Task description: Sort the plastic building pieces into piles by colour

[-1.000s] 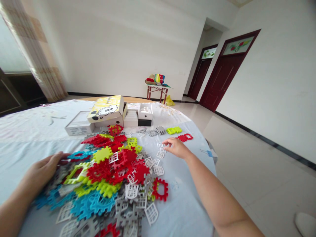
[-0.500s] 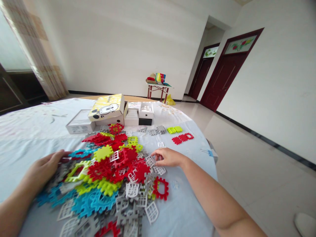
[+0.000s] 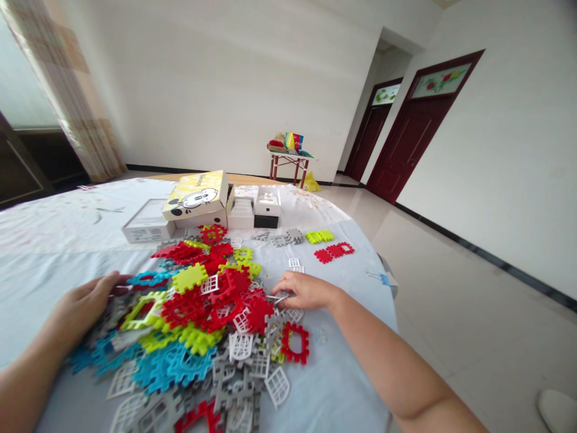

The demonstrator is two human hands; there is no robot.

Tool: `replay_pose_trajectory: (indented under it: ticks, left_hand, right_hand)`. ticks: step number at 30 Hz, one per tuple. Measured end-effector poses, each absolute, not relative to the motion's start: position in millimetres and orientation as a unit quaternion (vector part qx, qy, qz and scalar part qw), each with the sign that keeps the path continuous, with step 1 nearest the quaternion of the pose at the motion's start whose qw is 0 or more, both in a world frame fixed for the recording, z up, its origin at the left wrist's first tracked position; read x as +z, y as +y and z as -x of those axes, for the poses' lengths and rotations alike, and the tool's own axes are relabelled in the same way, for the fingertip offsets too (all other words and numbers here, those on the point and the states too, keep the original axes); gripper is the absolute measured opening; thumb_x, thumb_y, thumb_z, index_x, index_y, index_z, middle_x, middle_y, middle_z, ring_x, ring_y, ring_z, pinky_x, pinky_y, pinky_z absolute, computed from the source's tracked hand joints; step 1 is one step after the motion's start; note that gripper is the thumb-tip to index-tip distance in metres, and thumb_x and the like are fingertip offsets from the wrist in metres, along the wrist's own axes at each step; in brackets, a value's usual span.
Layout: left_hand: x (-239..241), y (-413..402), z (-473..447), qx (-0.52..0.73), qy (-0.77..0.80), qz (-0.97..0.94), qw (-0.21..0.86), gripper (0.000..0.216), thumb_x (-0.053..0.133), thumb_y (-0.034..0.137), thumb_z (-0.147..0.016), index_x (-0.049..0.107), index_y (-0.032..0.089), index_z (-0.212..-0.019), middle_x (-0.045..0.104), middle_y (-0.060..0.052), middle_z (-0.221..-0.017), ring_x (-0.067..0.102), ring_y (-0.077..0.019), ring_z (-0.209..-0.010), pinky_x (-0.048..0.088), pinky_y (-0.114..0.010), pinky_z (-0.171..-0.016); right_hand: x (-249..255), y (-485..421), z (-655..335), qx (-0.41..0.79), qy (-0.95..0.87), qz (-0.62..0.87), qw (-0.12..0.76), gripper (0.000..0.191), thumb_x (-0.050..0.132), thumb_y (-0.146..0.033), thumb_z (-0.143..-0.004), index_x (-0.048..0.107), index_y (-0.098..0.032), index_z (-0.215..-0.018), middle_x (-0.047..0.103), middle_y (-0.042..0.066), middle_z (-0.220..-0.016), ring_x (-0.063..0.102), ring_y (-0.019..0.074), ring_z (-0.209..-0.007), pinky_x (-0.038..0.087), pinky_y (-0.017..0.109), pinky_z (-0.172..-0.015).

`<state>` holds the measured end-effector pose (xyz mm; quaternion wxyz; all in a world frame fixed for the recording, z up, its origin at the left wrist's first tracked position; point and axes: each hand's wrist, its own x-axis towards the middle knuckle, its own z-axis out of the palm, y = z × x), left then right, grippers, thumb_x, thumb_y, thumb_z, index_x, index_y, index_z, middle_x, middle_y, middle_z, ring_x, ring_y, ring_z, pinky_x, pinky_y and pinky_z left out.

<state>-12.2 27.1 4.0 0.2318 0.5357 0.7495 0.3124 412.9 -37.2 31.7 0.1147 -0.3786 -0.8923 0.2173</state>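
Note:
A big heap of flat interlocking plastic tiles (image 3: 202,313) in red, blue, lime, grey and white lies on the cloth-covered table (image 3: 49,240). My right hand (image 3: 304,290) is at the heap's right edge, its fingers pinching a small white lattice tile (image 3: 279,297) and lifting one edge off the cloth. My left hand (image 3: 83,307) rests flat on the heap's left edge, fingertips by a blue tile (image 3: 148,279). Sorted small groups lie further back: white tiles (image 3: 295,264), red tiles (image 3: 334,251), lime tiles (image 3: 319,236), grey tiles (image 3: 283,239).
A yellow cartoon-printed box (image 3: 195,195), a flat white box (image 3: 148,221) and small white and black boxes (image 3: 265,207) stand at the table's far side. A blue clip (image 3: 381,278) sits on the right table edge. Beyond are tiled floor, a small red-legged table (image 3: 288,159) and dark red doors (image 3: 415,129).
My right hand drew back from the small white group to the heap's right edge and closed its fingers on a white lattice tile. The left hand has stayed put.

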Motion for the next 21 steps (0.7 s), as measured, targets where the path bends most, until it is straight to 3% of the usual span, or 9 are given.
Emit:
replay_pose_trajectory:
  ticks: [4, 9, 12, 15, 21]
  left_hand:
    - [4, 27, 13, 0.319, 0.746, -0.541, 0.221, 0.052, 0.039, 0.054, -0.071, 0.068, 0.015, -0.091, 0.069, -0.004, -0.071, 0.062, -0.0220, -0.067, 0.049, -0.030, -0.064]
    - [2, 28, 13, 0.319, 0.746, -0.535, 0.236, 0.051, 0.040, 0.053, -0.072, 0.068, 0.014, -0.088, 0.069, -0.004, -0.070, 0.062, -0.0208, -0.065, 0.048, -0.028, -0.059]
    - [3, 28, 13, 0.324, 0.743, -0.537, 0.235, 0.050, 0.040, 0.053, -0.071, 0.068, 0.014, -0.086, 0.069, -0.005, -0.069, 0.062, -0.0207, -0.064, 0.048, -0.028, -0.058]
    - [6, 26, 10, 0.322, 0.747, -0.530, 0.241, 0.051, 0.040, 0.053, -0.072, 0.067, 0.014, -0.090, 0.069, -0.004, -0.069, 0.061, -0.0190, -0.061, 0.047, -0.027, -0.057]
    - [7, 24, 7, 0.316, 0.752, -0.516, 0.264, 0.055, 0.039, 0.054, -0.074, 0.065, 0.014, -0.102, 0.069, -0.004, -0.072, 0.059, -0.0172, -0.058, 0.046, -0.026, -0.055]
  right_hand:
    - [37, -43, -404, 0.206, -0.896, 0.381, 0.103, 0.021, 0.057, -0.023, -0.077, 0.062, -0.017, -0.096, 0.054, 0.004, -0.080, 0.050, 0.0137, -0.076, 0.039, 0.022, -0.070]
    - [31, -42, -387, 0.167, -0.906, 0.379, 0.088, 0.001, 0.057, -0.016, -0.072, 0.058, -0.015, -0.072, 0.049, 0.001, -0.072, 0.046, 0.0122, -0.069, 0.037, 0.021, -0.064]
    - [26, -41, -371, 0.161, -0.900, 0.393, 0.098, 0.003, 0.056, -0.014, -0.071, 0.056, -0.015, -0.068, 0.048, 0.001, -0.071, 0.046, 0.0120, -0.069, 0.038, 0.021, -0.065]
    - [25, -40, -359, 0.169, -0.892, 0.402, 0.118, 0.002, 0.058, -0.015, -0.071, 0.058, -0.015, -0.072, 0.051, 0.002, -0.075, 0.049, 0.0127, -0.072, 0.039, 0.022, -0.069]
    - [29, -39, -374, 0.219, -0.859, 0.414, 0.208, 0.031, 0.059, -0.028, -0.077, 0.057, -0.016, -0.106, 0.055, 0.006, -0.097, 0.054, 0.0131, -0.081, 0.043, 0.026, -0.077]
